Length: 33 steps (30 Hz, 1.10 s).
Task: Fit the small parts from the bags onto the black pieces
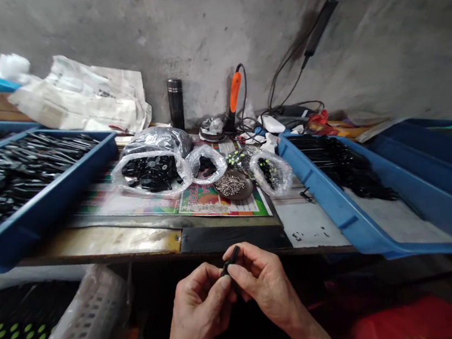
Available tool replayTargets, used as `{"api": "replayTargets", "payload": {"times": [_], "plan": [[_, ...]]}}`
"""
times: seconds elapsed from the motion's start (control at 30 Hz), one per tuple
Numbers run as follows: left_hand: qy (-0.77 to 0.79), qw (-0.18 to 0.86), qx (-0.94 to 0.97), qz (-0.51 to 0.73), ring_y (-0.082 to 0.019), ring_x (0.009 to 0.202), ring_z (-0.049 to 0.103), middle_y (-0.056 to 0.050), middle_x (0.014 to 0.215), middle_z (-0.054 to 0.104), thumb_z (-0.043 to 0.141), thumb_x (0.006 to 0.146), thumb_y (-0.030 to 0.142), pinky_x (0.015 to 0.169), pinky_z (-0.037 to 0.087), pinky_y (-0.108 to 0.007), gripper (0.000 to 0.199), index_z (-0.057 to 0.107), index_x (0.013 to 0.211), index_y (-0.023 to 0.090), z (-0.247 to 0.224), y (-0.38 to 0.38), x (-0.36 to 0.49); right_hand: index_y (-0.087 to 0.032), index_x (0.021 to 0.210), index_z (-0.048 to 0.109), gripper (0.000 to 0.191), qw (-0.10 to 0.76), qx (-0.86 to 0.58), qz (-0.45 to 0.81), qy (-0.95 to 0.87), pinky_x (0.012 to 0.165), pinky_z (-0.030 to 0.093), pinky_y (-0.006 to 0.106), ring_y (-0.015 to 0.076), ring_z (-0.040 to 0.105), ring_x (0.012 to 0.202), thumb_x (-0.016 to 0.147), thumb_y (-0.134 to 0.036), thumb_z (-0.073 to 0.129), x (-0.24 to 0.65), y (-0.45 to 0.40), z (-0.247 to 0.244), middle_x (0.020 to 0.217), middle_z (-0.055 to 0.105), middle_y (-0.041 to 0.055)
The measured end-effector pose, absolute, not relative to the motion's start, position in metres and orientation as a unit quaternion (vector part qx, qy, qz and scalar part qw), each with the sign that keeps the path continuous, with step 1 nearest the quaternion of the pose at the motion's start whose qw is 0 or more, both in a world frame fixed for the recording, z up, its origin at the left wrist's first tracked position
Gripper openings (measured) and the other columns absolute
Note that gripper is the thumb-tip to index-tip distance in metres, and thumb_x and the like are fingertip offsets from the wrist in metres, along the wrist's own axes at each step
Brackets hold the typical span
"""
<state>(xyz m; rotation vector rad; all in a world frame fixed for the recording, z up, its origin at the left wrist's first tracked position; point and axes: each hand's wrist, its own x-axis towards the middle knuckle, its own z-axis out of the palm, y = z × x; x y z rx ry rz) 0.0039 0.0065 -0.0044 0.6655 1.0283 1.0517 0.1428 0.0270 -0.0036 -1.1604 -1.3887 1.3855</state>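
The small black piece (235, 253) is right in the fingers, on the near side of the screw dish (246, 191), past the table's front edge. It lies on a slant. Its top end points up and away, a bit to the right, roughly toward the dish. Its low end goes down between the two hands and is hidden by fingers.

The left hand (198, 306) pinches low on the piece, with thumb and finger close together. The right hand (266, 284) pinches higher up, its thumb bent over the piece, so it is nearer to the top end. The two hands nearly meet there.

The piece looks thin, dark and stick-like, with a wider bit by the thumbs. It is too small and blurry to tell more.

Near and far to the left of the dish is a white basket (81, 330) of black things with green spots. Just right of the dish is a clear bag (284, 178) with black and yellow-green bits. Just left and a little behind is a small bag (220, 163) of black bits. Farther back, behind the dish, stands a tool with an orange handle (235, 91).
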Motion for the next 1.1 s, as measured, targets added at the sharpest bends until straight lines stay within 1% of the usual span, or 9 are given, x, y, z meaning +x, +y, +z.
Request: {"api": "replayTargets", "payload": {"times": [0.1, 0.23, 0.53, 0.7, 0.77, 0.83, 0.93, 1.0, 1.1], "plan": [[0.465, 0.688, 0.304, 0.468, -0.003, 0.034, 0.039, 0.002, 0.051, 0.059, 0.085, 0.058, 0.057, 0.034, 0.025, -0.014, 0.05, 0.061, 0.065, 0.014, -0.006, 0.006, 0.004, -0.017, 0.089, 0.059, 0.009, 0.406, -0.468, 0.555, -0.555, 0.044, 0.037, 0.015, 0.0072, 0.048, 0.049, 0.084, -0.024, 0.057, 0.141, 0.027, -0.002, 0.06, 0.052, -0.0058], [0.47, 0.681, 0.31, 0.468, -0.003, 0.034, 0.039, 0.002, 0.049, 0.057, 0.084, 0.058, 0.06, 0.034, 0.026, -0.015, 0.052, 0.06, 0.063, 0.013, -0.007, 0.006, 0.005, -0.017, 0.084, 0.058, 0.007, 0.423, -0.483, 0.518, -0.565, 0.044, 0.037, 0.016, 0.0077, 0.052, 0.05, 0.083, -0.023, 0.056, 0.136, 0.026, -0.002, 0.064, 0.052, -0.0052], [0.468, 0.69, 0.302, 0.462, -0.002, 0.034, 0.039, 0.002, 0.052, 0.06, 0.084, 0.059, 0.059, 0.034, 0.026, -0.015, 0.052, 0.059, 0.068, 0.014, -0.007, 0.006, 0.003, -0.017, 0.092, 0.063, 0.012, 0.409, -0.474, 0.52, -0.581, 0.046, 0.035, 0.016, 0.0064, 0.043, 0.052, 0.083, -0.025, 0.061, 0.144, 0.032, 0.0, 0.064, 0.049, -0.0062], [0.474, 0.691, 0.301, 0.455, -0.003, 0.035, 0.039, 0.002, 0.052, 0.059, 0.083, 0.058, 0.06, 0.034, 0.027, -0.015, 0.053, 0.059, 0.067, 0.014, -0.009, 0.005, 0.004, -0.017, 0.081, 0.059, 0.005, 0.407, -0.489, 0.51, -0.579, 0.05, 0.039, 0.017, 0.0082, 0.048, 0.056, 0.08, -0.021, 0.06, 0.139, 0.03, -0.001, 0.064, 0.051, -0.0051], [0.473, 0.692, 0.3, 0.456, -0.003, 0.034, 0.039, 0.002, 0.051, 0.059, 0.083, 0.058, 0.061, 0.033, 0.027, -0.015, 0.053, 0.059, 0.066, 0.014, -0.009, 0.005, 0.004, -0.016, 0.081, 0.059, 0.005, 0.415, -0.492, 0.498, -0.581, 0.052, 0.04, 0.017, 0.0087, 0.049, 0.057, 0.079, -0.021, 0.06, 0.139, 0.03, -0.002, 0.066, 0.053, -0.0042], [0.468, 0.694, 0.3, 0.457, -0.002, 0.033, 0.038, 0.003, 0.049, 0.059, 0.084, 0.058, 0.061, 0.033, 0.027, -0.014, 0.053, 0.059, 0.066, 0.014, -0.009, 0.005, 0.004, -0.016, 0.083, 0.061, 0.007, 0.422, -0.481, 0.505, -0.58, 0.05, 0.039, 0.016, 0.0079, 0.048, 0.055, 0.082, -0.023, 0.062, 0.141, 0.032, -0.004, 0.066, 0.053, -0.0042], [0.461, 0.702, 0.299, 0.452, -0.002, 0.031, 0.038, 0.003, 0.049, 0.058, 0.084, 0.058, 0.06, 0.032, 0.026, -0.014, 0.053, 0.059, 0.066, 0.014, -0.009, 0.004, 0.003, -0.016, 0.09, 0.064, 0.02, 0.436, -0.449, 0.539, -0.563, 0.044, 0.034, 0.016, 0.0063, 0.042, 0.048, 0.089, -0.036, 0.061, 0.146, 0.035, -0.007, 0.063, 0.051, -0.0048], [0.454, 0.711, 0.3, 0.446, -0.002, 0.031, 0.039, 0.002, 0.051, 0.06, 0.083, 0.06, 0.059, 0.031, 0.025, -0.013, 0.051, 0.06, 0.067, 0.014, -0.009, 0.003, 0.002, -0.016, 0.092, 0.066, 0.028, 0.447, -0.435, 0.551, -0.555, 0.042, 0.032, 0.016, 0.0058, 0.041, 0.045, 0.092, -0.043, 0.061, 0.149, 0.036, -0.008, 0.06, 0.049, -0.0051], [0.439, 0.722, 0.31, 0.436, -0.002, 0.03, 0.039, 0.003, 0.049, 0.058, 0.081, 0.064, 0.059, 0.029, 0.025, -0.012, 0.049, 0.06, 0.066, 0.014, -0.01, 0.003, 0.002, -0.015, 0.085, 0.066, 0.031, 0.447, -0.43, 0.556, -0.553, 0.041, 0.03, 0.015, 0.0056, 0.041, 0.044, 0.092, -0.045, 0.062, 0.15, 0.036, -0.009, 0.058, 0.049, -0.0047]]}}
